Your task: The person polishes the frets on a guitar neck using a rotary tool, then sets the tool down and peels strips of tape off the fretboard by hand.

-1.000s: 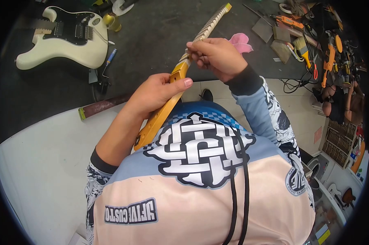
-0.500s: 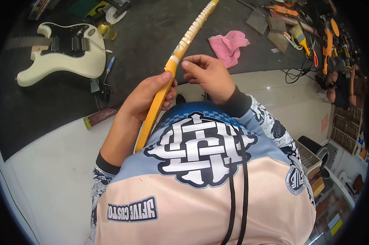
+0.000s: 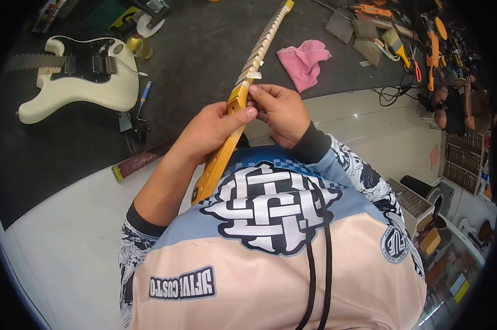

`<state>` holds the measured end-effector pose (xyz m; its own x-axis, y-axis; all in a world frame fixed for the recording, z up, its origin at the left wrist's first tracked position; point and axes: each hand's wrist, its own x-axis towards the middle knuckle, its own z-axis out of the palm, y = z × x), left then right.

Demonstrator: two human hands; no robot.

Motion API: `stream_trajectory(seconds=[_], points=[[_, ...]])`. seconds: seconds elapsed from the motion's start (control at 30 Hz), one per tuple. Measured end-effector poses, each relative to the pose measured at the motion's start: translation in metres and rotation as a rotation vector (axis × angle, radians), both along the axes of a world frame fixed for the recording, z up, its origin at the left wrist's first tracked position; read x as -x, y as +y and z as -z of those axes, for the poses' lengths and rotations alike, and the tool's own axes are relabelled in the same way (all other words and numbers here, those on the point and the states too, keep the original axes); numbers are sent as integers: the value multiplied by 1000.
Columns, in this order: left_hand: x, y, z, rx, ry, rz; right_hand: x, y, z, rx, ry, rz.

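A yellow-brown guitar neck (image 3: 222, 157) slants up from my chest over the bench, its headstock end with peg holes nearest me. White masking tape strips (image 3: 261, 49) cover its fretboard between the frets, and one loose end sticks out at the right edge. My left hand (image 3: 213, 131) is wrapped round the neck by the headstock, thumb on top. My right hand (image 3: 283, 113) is closed at the neck's right edge, with thumb and fingertips pinched at the tape nearest the headstock. The fingertips partly hide what they pinch.
A white electric guitar body (image 3: 89, 91) lies on the dark bench mat (image 3: 188, 60) at left, a blue-handled tool (image 3: 145, 93) beside it. A pink cloth (image 3: 304, 63) lies right of the neck. Brushes, cables and an orange power tool (image 3: 432, 58) crowd the far right.
The neck has turned so its taped fretboard faces up more. My right hand has moved in to the tape at its edge, and my left thumb has shifted across the headstock end.
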<state>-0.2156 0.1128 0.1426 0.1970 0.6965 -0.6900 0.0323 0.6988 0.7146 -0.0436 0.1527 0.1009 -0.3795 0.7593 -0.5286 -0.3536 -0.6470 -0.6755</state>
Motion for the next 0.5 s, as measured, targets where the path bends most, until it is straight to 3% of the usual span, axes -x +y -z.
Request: stream_trajectory(seconds=[0.37, 0.5], points=[[0, 1, -2, -37, 38, 30, 7, -5, 20, -135, 52, -21], [8, 1, 4, 2, 30, 7, -2, -12, 8, 20, 13, 66]])
